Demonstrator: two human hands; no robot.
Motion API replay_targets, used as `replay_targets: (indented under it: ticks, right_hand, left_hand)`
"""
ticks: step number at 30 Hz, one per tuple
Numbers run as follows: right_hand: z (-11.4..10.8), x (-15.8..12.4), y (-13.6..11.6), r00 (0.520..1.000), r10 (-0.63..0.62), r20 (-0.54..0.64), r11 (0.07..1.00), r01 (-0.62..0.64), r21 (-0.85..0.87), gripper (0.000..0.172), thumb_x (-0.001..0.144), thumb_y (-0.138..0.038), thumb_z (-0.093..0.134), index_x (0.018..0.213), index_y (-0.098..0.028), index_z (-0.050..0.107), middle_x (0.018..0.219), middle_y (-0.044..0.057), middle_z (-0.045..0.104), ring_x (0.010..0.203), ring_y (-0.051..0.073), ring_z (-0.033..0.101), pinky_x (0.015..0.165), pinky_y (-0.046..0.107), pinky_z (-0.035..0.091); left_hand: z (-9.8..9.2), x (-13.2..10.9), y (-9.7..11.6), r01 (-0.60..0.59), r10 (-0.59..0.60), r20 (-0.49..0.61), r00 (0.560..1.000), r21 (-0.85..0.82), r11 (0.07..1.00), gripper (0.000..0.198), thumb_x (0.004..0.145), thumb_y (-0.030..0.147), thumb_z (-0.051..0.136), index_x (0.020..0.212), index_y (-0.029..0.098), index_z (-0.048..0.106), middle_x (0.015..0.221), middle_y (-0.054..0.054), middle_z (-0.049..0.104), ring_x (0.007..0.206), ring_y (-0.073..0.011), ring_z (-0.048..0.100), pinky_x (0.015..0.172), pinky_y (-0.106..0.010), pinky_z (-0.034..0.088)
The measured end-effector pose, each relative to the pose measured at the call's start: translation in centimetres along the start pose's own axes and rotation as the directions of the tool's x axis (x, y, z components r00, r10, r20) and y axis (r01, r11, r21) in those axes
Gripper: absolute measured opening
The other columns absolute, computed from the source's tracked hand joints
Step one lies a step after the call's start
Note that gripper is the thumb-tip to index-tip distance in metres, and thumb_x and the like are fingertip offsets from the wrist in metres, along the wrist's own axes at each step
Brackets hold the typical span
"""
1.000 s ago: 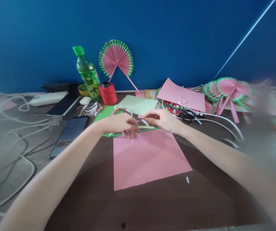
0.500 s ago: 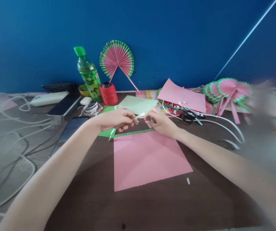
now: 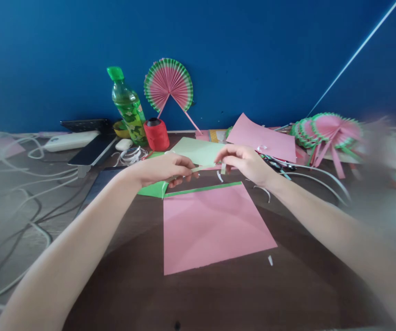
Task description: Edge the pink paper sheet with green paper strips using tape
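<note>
A thin pale strip [image 3: 203,168], perhaps tape or paper, stretches between my two hands. My left hand [image 3: 172,168] is closed with its fingers around the strip's left part. My right hand [image 3: 241,162] pinches the other end, and a short pale tab [image 3: 223,168] hangs below its fingertips. Beneath and in front of the hands lies a pink paper sheet [image 3: 215,225] with a narrow green band [image 3: 203,189] along its far edge. A pale green sheet [image 3: 198,151] is behind the hands. Bright green paper [image 3: 152,189] shows partly under my left hand.
A pleated fan [image 3: 169,85] leans on the blue wall, near a green bottle [image 3: 129,110] and red object [image 3: 157,134]. More fans [image 3: 329,128], another pink sheet [image 3: 263,138] and white cables [image 3: 318,184] lie right. White scraps [image 3: 270,260] dot the table. A phone [image 3: 101,184] lies left.
My right hand has moved right and slightly up, away from my left hand, and more of the strip now spans between them. My left hand has barely moved.
</note>
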State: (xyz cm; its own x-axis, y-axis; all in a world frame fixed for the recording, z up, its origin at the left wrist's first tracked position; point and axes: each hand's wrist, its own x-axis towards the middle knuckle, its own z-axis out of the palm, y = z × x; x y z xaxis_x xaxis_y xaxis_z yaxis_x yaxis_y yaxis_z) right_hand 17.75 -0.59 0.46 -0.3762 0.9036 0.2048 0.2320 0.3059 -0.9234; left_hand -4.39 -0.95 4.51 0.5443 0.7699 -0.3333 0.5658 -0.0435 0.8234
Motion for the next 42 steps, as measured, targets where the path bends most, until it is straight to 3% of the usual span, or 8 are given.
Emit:
replay_targets:
  ticks: [3,13,21,28,33,38,42]
  right_hand:
    - [0.0,0.0,-0.2,0.995,0.093,0.048,0.995,-0.094,0.024,0.017,0.073,-0.009,0.045,0.069,-0.014,0.061,0.061,0.001,0.058,0.050,0.008,0.051,0.052,0.023,0.042]
    - [0.3,-0.1,-0.4,0.949,0.212,0.235,0.917,-0.276,0.287,0.011,0.072,-0.014,0.052,0.074,-0.012,0.063,0.073,0.005,0.064,0.053,0.008,0.050,0.049,0.022,0.040]
    - [-0.3,-0.2,-0.2,0.972,0.094,0.214,0.988,-0.117,0.097,0.021,0.072,-0.026,0.067,0.089,-0.013,0.066,0.069,0.002,0.064,0.061,0.011,0.059,0.058,0.026,0.048]
    - [-0.4,-0.3,-0.5,0.981,0.025,0.192,0.996,-0.040,0.075,0.017,0.068,-0.024,0.070,0.080,-0.015,0.063,0.070,0.001,0.066,0.064,0.012,0.062,0.061,0.026,0.050]
    - [-0.6,-0.5,-0.8,0.982,0.004,0.187,1.000,-0.009,0.029,0.013,0.068,-0.024,0.068,0.078,-0.017,0.065,0.081,0.003,0.068,0.076,0.014,0.063,0.070,0.029,0.050]
    - [-0.6,-0.8,-1.2,0.970,-0.057,0.238,0.995,0.037,0.088,0.002,0.071,-0.017,0.063,0.071,-0.016,0.064,0.096,0.005,0.067,0.087,0.015,0.063,0.073,0.028,0.050]
    - [-0.6,-0.9,-1.4,0.965,-0.105,0.242,0.994,0.091,0.067,0.007,0.072,-0.014,0.061,0.066,-0.017,0.063,0.091,0.004,0.066,0.086,0.015,0.062,0.072,0.029,0.050]
  left_hand:
    - [0.0,-0.1,0.0,-0.006,0.006,-0.004,1.000,0.015,1.000,0.013,0.072,0.023,0.057,0.081,0.015,0.062,0.077,-0.003,0.059,0.053,-0.0079,0.048,0.044,-0.020,0.038]
    - [-0.1,-0.1,-0.2,-0.024,0.024,0.011,1.000,0.019,1.000,0.017,0.071,0.027,0.059,0.084,0.017,0.061,0.072,-0.001,0.055,0.047,-0.0058,0.040,0.040,-0.020,0.027]
    - [-0.4,-0.1,-0.4,-0.043,0.043,-0.022,0.999,0.012,0.999,0.016,0.074,0.026,0.054,0.082,0.016,0.064,0.066,0.000,0.047,0.049,-0.0058,0.033,0.043,-0.020,0.024]
    - [0.4,0.4,-0.2,-0.066,0.056,-0.111,0.992,-0.088,0.994,0.021,0.080,0.024,0.043,0.072,0.014,0.060,0.055,0.004,0.029,0.045,-0.0064,0.023,0.041,-0.021,0.018]
    - [0.5,0.3,-0.1,-0.039,0.023,-0.100,0.995,-0.160,0.986,0.037,0.086,0.042,0.039,0.066,0.015,0.055,0.054,0.006,0.022,0.043,-0.0056,0.016,0.039,-0.021,0.013]
    - [0.7,0.1,0.2,-0.128,0.106,-0.161,0.981,-0.137,0.982,0.030,0.086,0.031,0.042,0.066,0.014,0.056,0.055,0.003,0.033,0.045,-0.0055,0.031,0.041,-0.019,0.024]
    - [1.0,0.0,0.4,-0.139,0.118,-0.197,0.973,-0.095,0.986,0.023,0.085,0.024,0.042,0.074,0.013,0.060,0.060,0.001,0.047,0.055,-0.0083,0.049,0.054,-0.021,0.040]
